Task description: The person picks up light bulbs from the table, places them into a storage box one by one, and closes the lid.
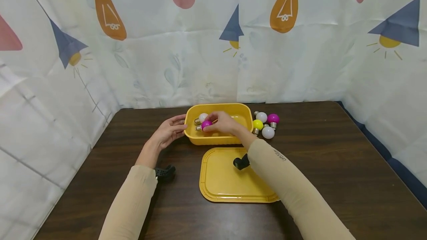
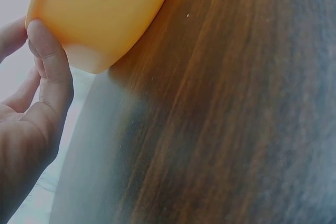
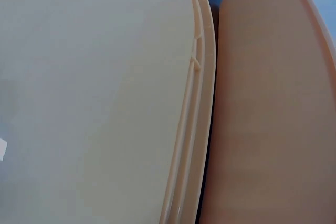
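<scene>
Your sleeves (image 1: pixel 290 184) come nearest the camera, on the near side of the yellow box (image 1: pixel 218 141); the right one covers part of the yellow lid (image 1: pixel 230 186), which lies flat just in front of the box. Your left hand (image 1: pixel 169 132) pinches the rim at the box's left end between thumb and fingers. Your right hand (image 1: pixel 222 122) reaches inside and pinches a magenta bulb (image 1: pixel 207 125), near the left end, beside a white bulb (image 1: pixel 203 117); whether those two bulbs touch, you cannot tell. Just right of the box cluster a yellow bulb (image 1: pixel 258 124), a second magenta bulb (image 1: pixel 273 118) and two more white ones (image 1: pixel 268 133).

Watch the round bulb: a loose pinch could let it slip and knock its white neighbour. If your left hand pulls on the rim, the box could slide or tip. Your right forearm passes over the lid, so a low sweep might shove it, and a wide one toward the cluster could set those round bulbs rolling.
</scene>
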The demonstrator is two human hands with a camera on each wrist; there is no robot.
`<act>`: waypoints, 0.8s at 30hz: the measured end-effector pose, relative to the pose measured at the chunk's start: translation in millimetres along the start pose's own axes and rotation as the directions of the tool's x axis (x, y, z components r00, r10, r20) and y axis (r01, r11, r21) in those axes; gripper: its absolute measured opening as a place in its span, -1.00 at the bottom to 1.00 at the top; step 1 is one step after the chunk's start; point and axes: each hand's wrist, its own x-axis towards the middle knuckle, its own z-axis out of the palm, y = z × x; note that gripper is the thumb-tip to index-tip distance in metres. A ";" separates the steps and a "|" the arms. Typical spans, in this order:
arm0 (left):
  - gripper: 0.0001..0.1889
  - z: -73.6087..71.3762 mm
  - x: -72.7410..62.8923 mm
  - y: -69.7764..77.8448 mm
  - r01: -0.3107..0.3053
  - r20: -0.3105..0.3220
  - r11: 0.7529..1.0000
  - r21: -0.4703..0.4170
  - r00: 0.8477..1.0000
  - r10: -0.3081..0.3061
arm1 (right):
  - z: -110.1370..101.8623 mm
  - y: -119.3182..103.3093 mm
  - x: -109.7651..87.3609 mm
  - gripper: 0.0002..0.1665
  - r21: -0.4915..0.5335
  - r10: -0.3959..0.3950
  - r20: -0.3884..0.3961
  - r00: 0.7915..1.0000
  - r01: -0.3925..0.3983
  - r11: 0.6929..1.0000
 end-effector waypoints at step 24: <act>-0.35 1.0 -0.5 -1.2 0.003 -0.026 1.000 0.014 1.000 -0.002 | 8.2 3.5 7.0 -0.52 -0.162 -0.020 0.022 1.000 0.023 0.986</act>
